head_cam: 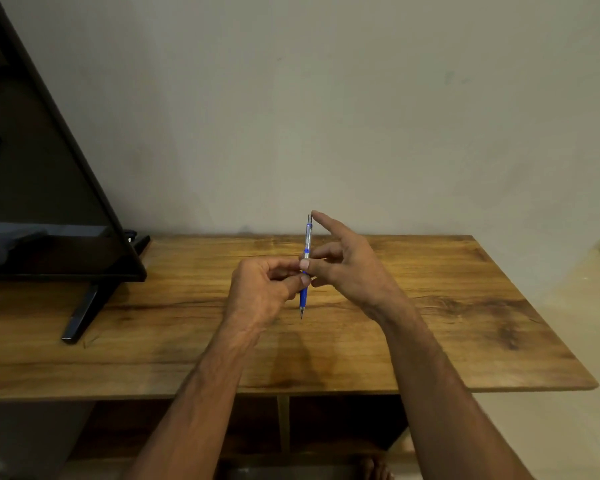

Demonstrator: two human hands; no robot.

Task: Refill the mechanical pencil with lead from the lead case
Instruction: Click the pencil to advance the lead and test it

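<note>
Pencil (306,268) upright above surface (465,306), pinched in fingers (284,263) of left hand (262,289) and right hand (347,265); right forefinger at top, probably to press.

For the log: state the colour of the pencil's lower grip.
Blue. The pencil has a clear upper barrel. The head view shows it best.

Television (49,168) standing on wooden table (430,323)
</note>
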